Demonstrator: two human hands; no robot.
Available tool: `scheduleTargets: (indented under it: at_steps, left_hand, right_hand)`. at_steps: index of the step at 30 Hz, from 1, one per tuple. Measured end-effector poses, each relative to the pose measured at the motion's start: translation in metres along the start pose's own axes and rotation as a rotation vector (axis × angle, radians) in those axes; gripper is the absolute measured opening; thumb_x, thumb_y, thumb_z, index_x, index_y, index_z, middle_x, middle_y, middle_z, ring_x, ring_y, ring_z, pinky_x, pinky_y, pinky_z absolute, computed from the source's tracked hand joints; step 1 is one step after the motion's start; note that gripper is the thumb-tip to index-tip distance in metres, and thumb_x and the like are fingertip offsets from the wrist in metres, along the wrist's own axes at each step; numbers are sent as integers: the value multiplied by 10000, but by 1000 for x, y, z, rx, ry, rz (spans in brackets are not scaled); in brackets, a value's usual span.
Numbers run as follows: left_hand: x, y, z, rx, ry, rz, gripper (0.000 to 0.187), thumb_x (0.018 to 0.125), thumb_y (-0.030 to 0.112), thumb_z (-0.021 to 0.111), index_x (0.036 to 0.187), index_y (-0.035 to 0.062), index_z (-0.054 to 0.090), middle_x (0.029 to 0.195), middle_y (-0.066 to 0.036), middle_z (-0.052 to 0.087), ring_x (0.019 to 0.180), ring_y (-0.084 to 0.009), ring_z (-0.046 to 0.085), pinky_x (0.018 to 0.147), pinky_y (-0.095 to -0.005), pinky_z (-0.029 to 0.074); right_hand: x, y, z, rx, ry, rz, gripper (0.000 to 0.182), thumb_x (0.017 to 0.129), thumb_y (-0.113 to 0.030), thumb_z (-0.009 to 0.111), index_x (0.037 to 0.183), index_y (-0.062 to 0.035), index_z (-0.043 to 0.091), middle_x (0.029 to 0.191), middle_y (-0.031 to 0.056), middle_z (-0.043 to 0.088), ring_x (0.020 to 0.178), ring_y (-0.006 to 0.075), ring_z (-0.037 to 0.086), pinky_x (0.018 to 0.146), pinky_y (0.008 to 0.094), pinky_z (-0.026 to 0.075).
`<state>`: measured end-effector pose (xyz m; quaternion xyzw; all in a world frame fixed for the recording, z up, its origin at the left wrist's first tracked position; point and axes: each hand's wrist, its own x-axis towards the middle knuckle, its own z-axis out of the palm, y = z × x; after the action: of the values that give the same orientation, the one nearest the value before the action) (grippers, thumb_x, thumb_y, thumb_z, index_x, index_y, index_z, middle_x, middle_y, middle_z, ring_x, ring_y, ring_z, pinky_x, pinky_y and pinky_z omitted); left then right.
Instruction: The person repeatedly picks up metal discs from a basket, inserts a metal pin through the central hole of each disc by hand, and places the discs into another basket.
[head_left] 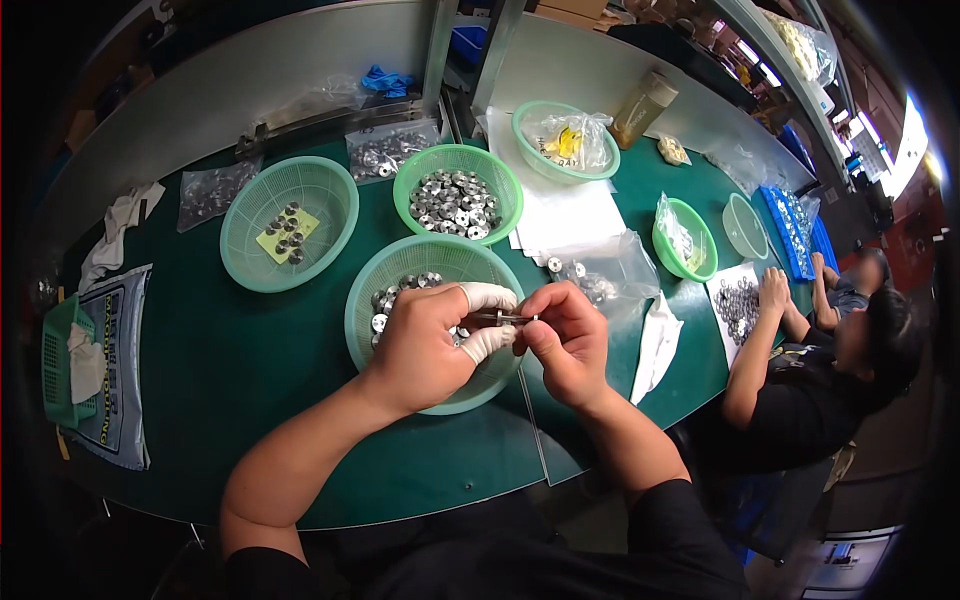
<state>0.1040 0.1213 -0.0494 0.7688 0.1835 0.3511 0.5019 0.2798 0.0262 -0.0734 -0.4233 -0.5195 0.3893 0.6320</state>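
My left hand (422,338), with white finger covers on thumb and forefinger, pinches a small round metal part (503,319). Close beside it, my right hand (570,345) has bare fingertips closed around a thin, shiny piece that meets the part; its exact kind is too small to make out. Both hands are over a green mesh basket (362,290) holding several silver metal parts (384,300), which my left hand partly hides. Just behind, a second green basket (402,180) is filled with similar metal parts (455,203).
At left, a green basket (232,250) holds a few parts on yellow paper. Plastic bags of parts (390,150) lie behind. White paper sheets (565,215) and a clear bag (625,275) are to the right. A co-worker (800,380) sits at the right edge.
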Motion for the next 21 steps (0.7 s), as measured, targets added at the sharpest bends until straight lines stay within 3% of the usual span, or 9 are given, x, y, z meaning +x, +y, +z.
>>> scheduleTargets:
  at_steps: [4, 7, 10, 13, 16, 17, 20, 21]
  left_hand:
    - [-2, -2, 2, -34, -3, -64, 265, 883, -8, 755, 1137, -42, 684, 967, -94, 745, 848, -130, 712, 759, -280, 578]
    - [0, -4, 1, -445, -64, -336, 227, 914, -23, 715, 1136, -55, 677, 951, -82, 736, 840, -132, 706, 748, -274, 578]
    - [4, -7, -10, -564, -162, -434, 203, 939, -31, 681, 1139, -63, 668, 950, -75, 725, 837, -131, 699, 738, -269, 577]
    - [2, -5, -6, -446, -112, -351, 196, 930, -26, 689, 1125, -50, 684, 954, -73, 733, 842, -129, 700, 736, -277, 577]
    - [2, -6, -4, 262, 58, 314, 193, 915, -22, 705, 1107, -37, 701, 957, -71, 740, 833, -126, 702, 737, -283, 578]
    - [2, -5, -4, 293, 84, 350, 192, 898, -24, 720, 1090, -24, 717, 963, -70, 744, 838, -124, 703, 740, -290, 582]
    - [0, -3, -1, -35, 27, -142, 207, 908, -45, 700, 1115, -34, 698, 968, -73, 740, 852, -127, 701, 740, -294, 585]
    - [2, -6, -3, -325, -23, -362, 229, 919, -62, 679, 1147, -42, 672, 989, -78, 734, 884, -132, 702, 776, -293, 589]
  right_hand:
    - [0, 1, 0, -127, 10, -85, 109, 958, -39, 659, 1014, 13, 581, 874, 65, 663, 785, 116, 643, 701, 245, 513]
    - [4, 1, -4, -379, -36, -269, 94, 919, -5, 674, 962, 16, 593, 864, 99, 666, 776, 171, 663, 708, 271, 522]
    - [7, -1, -2, -449, -65, -354, 106, 884, 8, 691, 934, 17, 598, 868, 129, 666, 783, 221, 671, 723, 293, 528]
    - [7, 0, -5, -369, -68, -270, 110, 927, -33, 679, 964, 4, 582, 856, 92, 653, 767, 165, 641, 708, 273, 515]
    - [3, -2, -7, 95, -5, 78, 119, 975, -81, 650, 1007, -7, 562, 840, 45, 627, 746, 107, 595, 683, 244, 488]
    - [4, -3, -7, 96, -20, 79, 127, 1004, -114, 620, 1039, -16, 547, 840, 16, 604, 728, 70, 553, 661, 217, 458]
    - [3, 1, -5, -39, 17, -17, 115, 999, -100, 619, 1034, -13, 552, 852, 26, 611, 725, 75, 553, 665, 218, 462]
    - [5, 2, -5, -164, -2, -131, 114, 999, -98, 617, 1037, -12, 553, 855, 25, 610, 723, 73, 550, 663, 217, 460]
